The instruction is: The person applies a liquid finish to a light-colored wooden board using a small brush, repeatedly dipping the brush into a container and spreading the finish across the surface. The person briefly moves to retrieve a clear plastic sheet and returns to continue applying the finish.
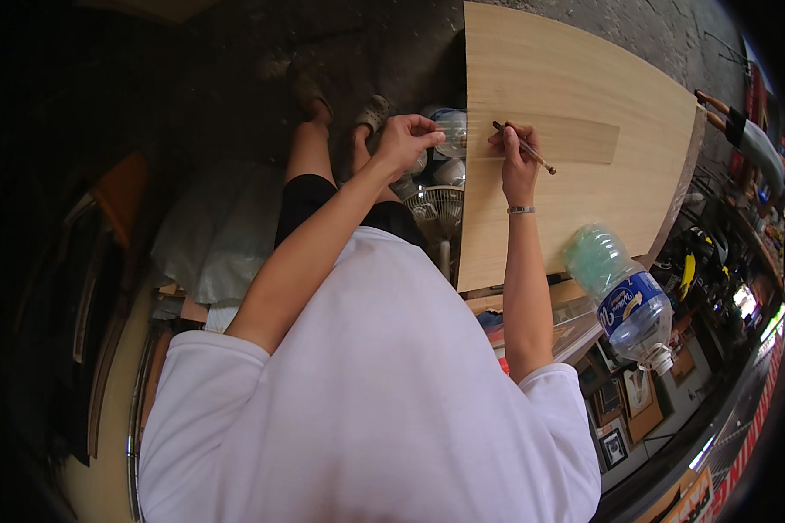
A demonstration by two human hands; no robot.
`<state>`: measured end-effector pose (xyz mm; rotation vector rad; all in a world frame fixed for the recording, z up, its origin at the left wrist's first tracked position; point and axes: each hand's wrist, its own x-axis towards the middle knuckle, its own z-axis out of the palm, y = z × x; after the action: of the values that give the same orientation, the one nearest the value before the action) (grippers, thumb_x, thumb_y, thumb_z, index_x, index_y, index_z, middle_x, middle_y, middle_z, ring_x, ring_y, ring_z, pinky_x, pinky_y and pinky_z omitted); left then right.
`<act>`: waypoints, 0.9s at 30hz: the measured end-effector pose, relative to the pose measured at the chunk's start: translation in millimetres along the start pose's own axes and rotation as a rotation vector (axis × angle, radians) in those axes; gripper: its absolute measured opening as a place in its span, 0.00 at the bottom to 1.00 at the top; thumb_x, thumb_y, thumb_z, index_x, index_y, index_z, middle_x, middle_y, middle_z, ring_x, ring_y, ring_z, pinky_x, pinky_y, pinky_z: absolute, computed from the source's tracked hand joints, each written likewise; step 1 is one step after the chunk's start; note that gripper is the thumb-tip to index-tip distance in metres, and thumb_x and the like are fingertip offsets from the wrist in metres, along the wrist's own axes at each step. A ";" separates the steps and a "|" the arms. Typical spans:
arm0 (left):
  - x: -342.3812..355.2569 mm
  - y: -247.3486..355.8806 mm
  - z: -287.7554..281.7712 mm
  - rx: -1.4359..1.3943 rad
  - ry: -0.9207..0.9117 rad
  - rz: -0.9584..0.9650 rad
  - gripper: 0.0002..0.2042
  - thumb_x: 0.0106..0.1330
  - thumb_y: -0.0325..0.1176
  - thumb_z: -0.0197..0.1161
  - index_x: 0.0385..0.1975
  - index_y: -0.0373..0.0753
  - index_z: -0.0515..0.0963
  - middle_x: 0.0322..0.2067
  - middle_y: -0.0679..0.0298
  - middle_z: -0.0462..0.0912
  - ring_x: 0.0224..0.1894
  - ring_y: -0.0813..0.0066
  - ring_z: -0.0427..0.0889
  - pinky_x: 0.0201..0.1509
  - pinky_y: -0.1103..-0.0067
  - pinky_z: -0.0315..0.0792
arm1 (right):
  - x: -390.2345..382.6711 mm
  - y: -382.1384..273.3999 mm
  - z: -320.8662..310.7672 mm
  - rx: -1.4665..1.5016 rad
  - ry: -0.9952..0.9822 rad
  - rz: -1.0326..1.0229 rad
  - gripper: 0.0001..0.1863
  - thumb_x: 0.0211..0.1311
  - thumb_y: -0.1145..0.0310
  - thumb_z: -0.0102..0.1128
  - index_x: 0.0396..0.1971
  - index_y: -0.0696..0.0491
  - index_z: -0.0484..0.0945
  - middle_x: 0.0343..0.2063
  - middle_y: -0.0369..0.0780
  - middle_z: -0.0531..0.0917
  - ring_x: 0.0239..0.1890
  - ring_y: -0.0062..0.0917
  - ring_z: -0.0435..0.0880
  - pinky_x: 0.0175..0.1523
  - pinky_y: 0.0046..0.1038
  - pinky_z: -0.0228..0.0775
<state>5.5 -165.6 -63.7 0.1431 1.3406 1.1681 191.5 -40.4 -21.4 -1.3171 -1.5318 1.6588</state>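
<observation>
My right hand [521, 166] lies over a large pale plywood board [576, 70], its fingers closed round a slim pen-like stick [544, 164], dark at one end and lighter brown at the other. Under and beyond that hand, a slightly darker rectangular strip [589, 141] shows on the board. Left of the board's edge, my left hand [407, 141] hangs in the air with thumb and forefinger pinched together; what they hold, if anything, cannot be made out. Just past its fingertips is a clear plastic container [451, 132], partly hidden by the board.
A big clear plastic bottle [624, 296] with a blue label lies at the board's near right corner. Below the left edge stands a fan with a wire cage [436, 205]. Another person [753, 144] is at far right. Framed pictures [641, 392] lie at lower right, plastic sheeting [214, 235] at left.
</observation>
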 end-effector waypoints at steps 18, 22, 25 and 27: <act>4.3 1.4 8.6 -0.055 0.004 -0.005 0.09 0.60 0.27 0.73 0.39 0.33 0.84 0.34 0.64 0.87 0.36 0.82 0.83 0.44 0.84 0.75 | 3.3 -4.7 1.6 0.019 0.074 -0.011 0.08 0.73 0.68 0.57 0.40 0.57 0.74 0.29 0.38 0.84 0.32 0.19 0.84 0.36 0.20 0.74; 5.0 -1.3 9.3 -0.036 -0.007 0.000 0.09 0.59 0.26 0.73 0.39 0.32 0.84 0.34 0.64 0.87 0.36 0.81 0.83 0.44 0.84 0.75 | 4.7 0.5 1.9 0.049 0.099 0.016 0.08 0.72 0.67 0.58 0.40 0.57 0.74 0.29 0.38 0.84 0.32 0.19 0.84 0.36 0.20 0.74; 6.1 -8.2 8.3 0.008 0.011 0.010 0.09 0.59 0.26 0.73 0.38 0.32 0.84 0.34 0.63 0.87 0.36 0.81 0.83 0.44 0.83 0.76 | 3.5 2.0 1.7 0.043 0.105 0.015 0.08 0.73 0.67 0.57 0.40 0.57 0.74 0.29 0.38 0.84 0.32 0.19 0.84 0.37 0.20 0.74; 5.8 -16.3 4.6 0.037 0.047 -0.015 0.09 0.59 0.26 0.73 0.38 0.32 0.84 0.35 0.63 0.87 0.37 0.80 0.83 0.44 0.82 0.76 | 3.1 1.7 1.8 0.047 0.098 0.003 0.08 0.73 0.68 0.57 0.41 0.57 0.75 0.29 0.37 0.84 0.32 0.19 0.83 0.37 0.20 0.75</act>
<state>17.2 -166.8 -77.1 0.1328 1.4036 1.1405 189.0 -38.9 -24.1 -1.3559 -1.4272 1.5980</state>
